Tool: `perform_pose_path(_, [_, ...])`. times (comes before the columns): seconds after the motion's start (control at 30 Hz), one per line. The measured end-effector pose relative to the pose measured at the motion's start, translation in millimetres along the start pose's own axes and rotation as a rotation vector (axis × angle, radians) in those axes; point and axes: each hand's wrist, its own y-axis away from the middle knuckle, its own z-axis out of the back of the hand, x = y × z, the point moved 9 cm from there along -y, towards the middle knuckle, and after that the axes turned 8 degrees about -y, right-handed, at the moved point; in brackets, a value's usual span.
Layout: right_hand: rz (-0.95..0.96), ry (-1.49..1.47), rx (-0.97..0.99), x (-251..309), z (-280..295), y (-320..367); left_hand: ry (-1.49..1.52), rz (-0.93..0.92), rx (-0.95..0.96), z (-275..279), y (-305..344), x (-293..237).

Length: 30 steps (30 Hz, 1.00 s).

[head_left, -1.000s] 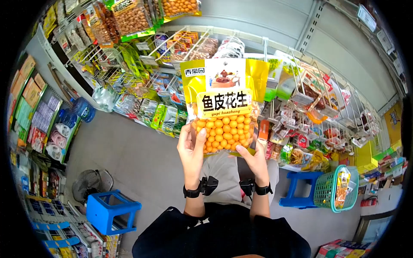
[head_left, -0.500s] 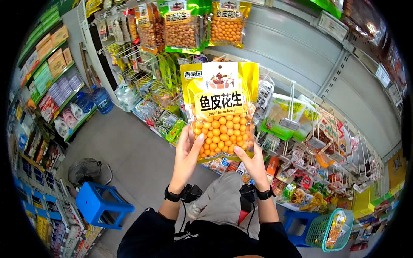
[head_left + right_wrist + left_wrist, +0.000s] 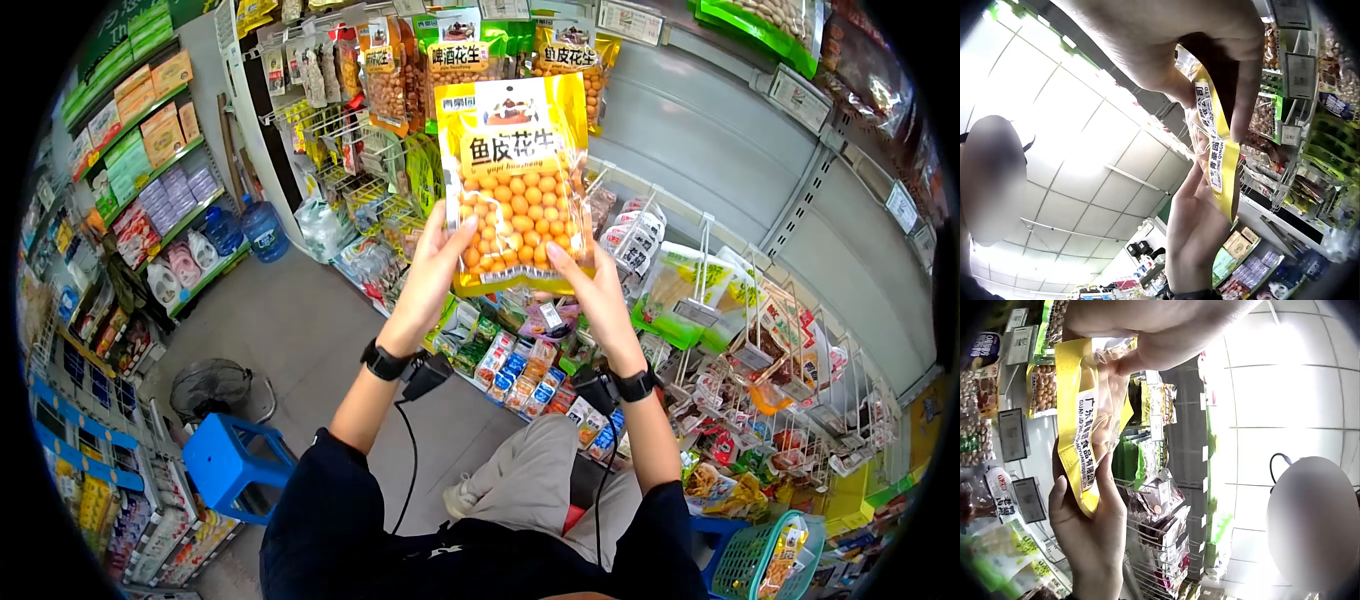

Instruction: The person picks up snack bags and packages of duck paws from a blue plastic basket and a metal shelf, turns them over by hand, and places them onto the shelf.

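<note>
Bag (image 3: 520, 215) of yellow nuts held up in mid-air before hanging snack packets (image 3: 462, 62), pale wall panel (image 3: 690, 145) to its right; left hand (image 3: 432, 265) and right hand (image 3: 597, 290) pinching its lower sides, thumbs on the front. Grey floor (image 3: 325, 325) below; fan (image 3: 208, 388), blue stool (image 3: 225, 462) and water jug (image 3: 264, 234) at left. Green basket (image 3: 738, 562) at lower right, another packet (image 3: 783, 562) inside.
</note>
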Motion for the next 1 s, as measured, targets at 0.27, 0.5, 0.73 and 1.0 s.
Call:
perform_pose_path(0.27, [0.089,-0.048,-0.009,19,1,-51,-0.033,-0.148,0.041,4,-57,-26])
perform_pose_path(0.5, [0.144,-0.019,-0.031,32,3,-71,-0.036,-0.192,0.047,3,-80,-35])
perform_pose_path(0.73, [0.167,-0.014,-0.021,27,7,-84,-0.028,-0.227,0.044,7,-89,-34])
perform_pose_path(1.0, [0.162,0.006,-0.038,25,8,-88,-0.004,-0.209,0.041,15,-100,-22])
